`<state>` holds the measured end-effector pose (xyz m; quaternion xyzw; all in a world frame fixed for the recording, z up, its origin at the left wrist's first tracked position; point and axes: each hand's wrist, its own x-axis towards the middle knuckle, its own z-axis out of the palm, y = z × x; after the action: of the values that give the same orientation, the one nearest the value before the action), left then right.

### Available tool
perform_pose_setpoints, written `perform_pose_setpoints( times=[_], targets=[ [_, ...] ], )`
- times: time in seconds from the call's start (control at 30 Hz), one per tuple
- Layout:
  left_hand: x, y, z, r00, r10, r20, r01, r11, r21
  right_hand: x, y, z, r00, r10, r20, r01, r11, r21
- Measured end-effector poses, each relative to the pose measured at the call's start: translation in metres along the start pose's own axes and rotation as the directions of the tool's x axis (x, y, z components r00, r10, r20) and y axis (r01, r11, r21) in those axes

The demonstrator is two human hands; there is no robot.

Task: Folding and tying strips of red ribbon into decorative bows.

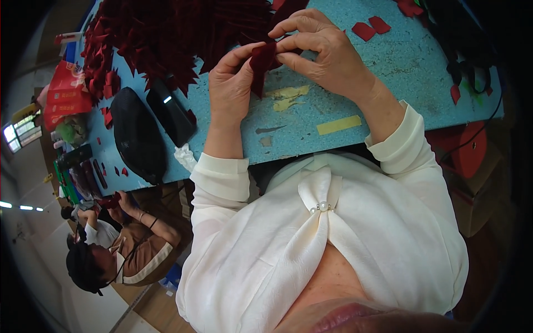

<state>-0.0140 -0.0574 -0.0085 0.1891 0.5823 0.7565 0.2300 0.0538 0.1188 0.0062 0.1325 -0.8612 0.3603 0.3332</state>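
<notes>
A strip of dark red velvet fabric is held over the blue table by both of my hands. My left hand pinches it between thumb and fingers, and one end hangs down beside the thumb. From the other side, my right hand closes its thumb and fingertips on the strip's upper part. The fold between the fingertips is partly hidden. Just beyond my left hand lies a large heap of dark red velvet pieces with pointed ends.
On the blue table lie a yellow tape strip, a black phone, a black pouch and red scraps. A red bag stands at the left edge. Another person works at lower left.
</notes>
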Motion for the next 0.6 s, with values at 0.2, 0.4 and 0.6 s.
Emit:
perform_pose_setpoints(
  times=[0.2,0.4,0.6],
  targets=[
    [-0.001,-0.001,0.001,0.997,0.057,0.048,-0.061,0.993,0.102,-0.002,-0.001,0.003,0.993,0.096,0.073,-0.102,0.992,0.074],
    [-0.002,-0.001,0.002,0.999,0.041,0.013,-0.041,0.999,0.034,0.009,-0.019,-0.004,0.965,0.256,-0.061,-0.234,0.94,0.247],
    [0.0,-0.004,0.004,0.998,0.064,0.021,-0.065,0.996,0.054,0.003,0.028,0.028,0.821,-0.307,-0.482,0.378,0.924,0.056]
  ],
)
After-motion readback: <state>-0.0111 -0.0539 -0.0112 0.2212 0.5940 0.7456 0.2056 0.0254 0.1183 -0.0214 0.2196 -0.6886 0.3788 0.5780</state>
